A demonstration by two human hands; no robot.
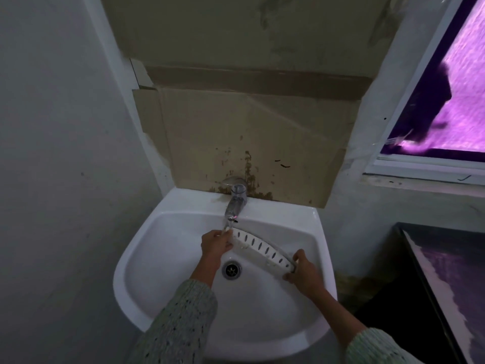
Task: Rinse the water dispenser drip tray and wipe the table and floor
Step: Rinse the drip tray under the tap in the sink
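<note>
A long white drip tray [262, 249] with a row of dark slots is held slanted over the white sink [168, 321]. My left hand [215, 244] grips its far end right under the chrome tap [235, 202], where water runs onto it. My right hand [304, 274] grips the near right end. The sink's drain [231, 270] lies just below the tray, between my two forearms.
Stained cardboard [249, 143] covers the wall behind the tap. A window [446, 101] is at the upper right. A dark cabinet edge [430, 285] stands close on the right of the sink. A grey wall [52, 179] closes the left side.
</note>
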